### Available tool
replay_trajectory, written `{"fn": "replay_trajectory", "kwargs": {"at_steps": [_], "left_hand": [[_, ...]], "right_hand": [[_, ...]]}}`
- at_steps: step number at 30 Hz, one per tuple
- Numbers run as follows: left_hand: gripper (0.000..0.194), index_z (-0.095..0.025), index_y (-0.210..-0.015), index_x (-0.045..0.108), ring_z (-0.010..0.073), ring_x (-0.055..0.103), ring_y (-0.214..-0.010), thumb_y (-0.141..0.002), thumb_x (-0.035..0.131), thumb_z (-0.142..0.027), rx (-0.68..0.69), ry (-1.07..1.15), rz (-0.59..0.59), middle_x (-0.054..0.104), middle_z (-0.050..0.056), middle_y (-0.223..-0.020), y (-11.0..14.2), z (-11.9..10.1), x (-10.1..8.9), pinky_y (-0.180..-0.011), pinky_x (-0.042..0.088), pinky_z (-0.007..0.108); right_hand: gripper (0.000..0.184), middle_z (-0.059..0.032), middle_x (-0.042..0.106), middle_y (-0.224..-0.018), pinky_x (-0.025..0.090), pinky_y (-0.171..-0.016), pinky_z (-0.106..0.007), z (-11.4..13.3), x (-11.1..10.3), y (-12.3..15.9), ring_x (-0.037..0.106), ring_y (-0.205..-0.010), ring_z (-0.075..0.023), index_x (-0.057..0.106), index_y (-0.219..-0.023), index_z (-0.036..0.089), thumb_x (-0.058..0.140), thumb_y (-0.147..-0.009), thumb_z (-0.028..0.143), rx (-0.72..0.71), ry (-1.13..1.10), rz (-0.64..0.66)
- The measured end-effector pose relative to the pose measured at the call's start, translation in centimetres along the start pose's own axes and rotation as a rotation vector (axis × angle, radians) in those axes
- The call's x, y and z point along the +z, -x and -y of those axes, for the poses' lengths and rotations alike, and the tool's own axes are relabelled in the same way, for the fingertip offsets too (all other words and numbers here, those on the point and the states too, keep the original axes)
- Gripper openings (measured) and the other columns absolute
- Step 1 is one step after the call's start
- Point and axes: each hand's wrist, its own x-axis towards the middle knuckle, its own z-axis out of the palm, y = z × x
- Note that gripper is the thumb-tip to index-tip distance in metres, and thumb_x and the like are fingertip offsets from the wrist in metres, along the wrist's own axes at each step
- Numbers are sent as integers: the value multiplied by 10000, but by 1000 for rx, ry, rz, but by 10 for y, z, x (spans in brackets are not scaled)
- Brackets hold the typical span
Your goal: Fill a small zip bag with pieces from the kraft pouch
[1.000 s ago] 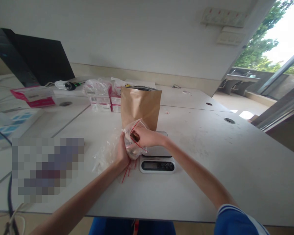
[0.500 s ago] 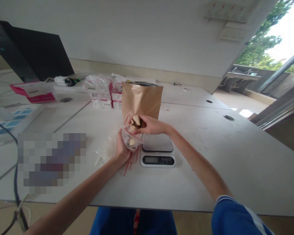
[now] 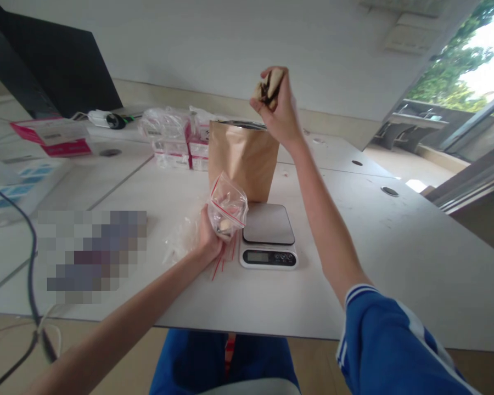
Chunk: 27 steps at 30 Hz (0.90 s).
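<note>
Clamped on pale, dark-edged pieces (image 3: 274, 85), the right hand (image 3: 283, 112) hung higher than the upright paper bag (image 3: 242, 159), which stood left of that grip, though depth was hard to judge. Lower and nearer, the left hand (image 3: 209, 233) gripped a clear zip bag (image 3: 230, 206) before the paper bag, left of the scale (image 3: 269, 226).

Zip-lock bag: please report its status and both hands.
Left hand holds zip-lock bag, pale piece inside. Right hand high, gripping pale-and-dark pieces. Kraft pouch upright behind bag.
</note>
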Motion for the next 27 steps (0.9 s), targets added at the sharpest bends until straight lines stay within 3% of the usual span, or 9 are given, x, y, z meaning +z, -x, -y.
{"fn": "replay_trajectory", "kwargs": {"at_steps": [3, 5, 9, 12, 16, 21, 24, 27], "left_hand": [[482, -172, -1138, 636, 113, 579, -418, -953, 202, -273, -9, 14, -12, 693, 21, -615, -1, 0, 0, -418, 479, 192], [485, -173, -1146, 633, 115, 580, -417, -955, 199, -274, -11, 14, -5, 694, 21, -616, -2, 1, -1, -423, 485, 198], [487, -174, -1151, 632, 122, 590, -429, -954, 200, -285, -4, -4, 32, 699, 27, -631, -3, 2, -2, -426, 492, 209], [490, -181, -1149, 638, 126, 614, -465, -955, 201, -290, -13, 1, 21, 709, 30, -662, -3, 2, -3, -443, 502, 208], [490, -166, -1162, 631, 127, 621, -470, -956, 204, -286, -10, 10, 15, 712, 40, -661, -3, 2, -3, -443, 500, 199], [504, -127, -1221, 586, 131, 606, -436, -956, 189, -289, 13, 8, 36, 706, 49, -631, -3, 2, -4, -396, 478, 193], [510, -117, -1253, 554, 132, 601, -427, -955, 182, -297, 18, 18, 45, 705, 45, -625, -4, 2, -4, -378, 469, 192], [511, -115, -1249, 551, 136, 602, -426, -955, 177, -301, 18, 33, 44, 699, 47, -613, -4, 2, -3, -378, 466, 193]], "right_hand": [[279, -6, 537, -918, 418, -822, -280, 0, 10, -6, 497, -821, -154, 363, -835, 273, 632, -770, 238, -137, 145, -105], [297, 7, 527, -825, 422, -771, -287, 1, 16, -6, 489, -742, -151, 337, -769, 272, 630, -765, 229, -113, 185, -52], [247, 24, 485, -767, 412, -729, -273, 4, 21, -6, 467, -681, -144, 349, -864, 278, 579, -804, 214, -74, 244, -23], [239, 12, 493, -819, 407, -763, -267, 1, 24, -4, 496, -749, -151, 367, -954, 275, 572, -835, 241, -134, 274, -19], [137, -38, 513, -945, 382, -872, -282, -9, 29, 0, 488, -919, -165, 419, -866, 240, 502, -920, 334, -246, 369, -99], [414, -97, 538, -1039, 322, -981, -353, -13, 36, 4, 426, -1093, -212, 473, -668, 194, 361, -978, 445, -233, 607, -127], [414, -95, 573, -997, 332, -980, -358, -5, 33, 10, 471, -1062, -211, 551, -791, 193, 269, -1005, 408, -178, 660, -71], [304, -75, 575, -1078, 355, -973, -323, 9, 28, 24, 455, -1106, -190, 544, -1023, 241, 278, -1002, 387, -202, 610, -146]]}}
